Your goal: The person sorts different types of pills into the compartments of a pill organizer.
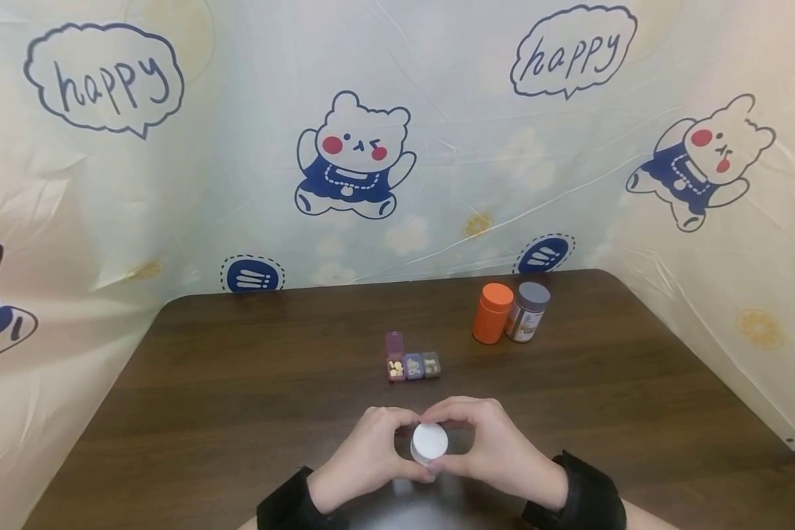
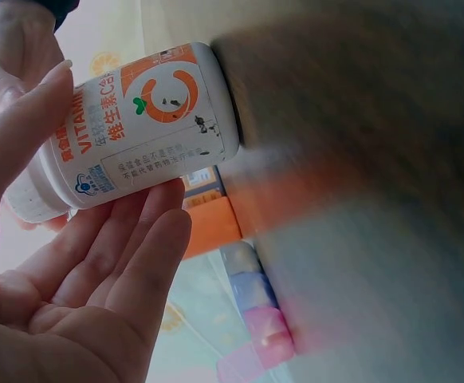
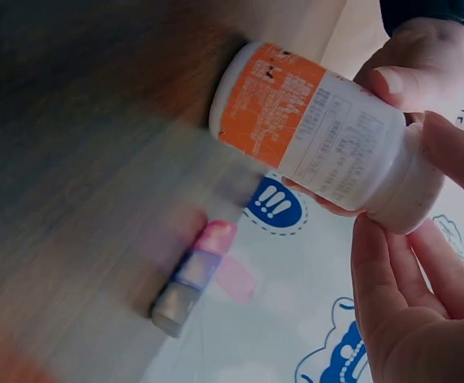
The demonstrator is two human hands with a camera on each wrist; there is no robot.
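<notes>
A white vitamin C bottle with an orange-and-white label stands with its base right at the tabletop; the head view mainly shows its white cap. My left hand holds the bottle's body from the left, thumb and fingers around its upper part. From the right, my right hand grips the cap between thumb and fingertips, as the right wrist view shows. Just beyond my hands lies a small pill box with three coloured compartments holding pills. Its pink lid is raised, while the blue and grey compartments are covered.
An orange bottle and a grey-lidded bottle stand side by side toward the back right of the dark wooden table. Behind the table hangs a printed curtain, also running along both sides.
</notes>
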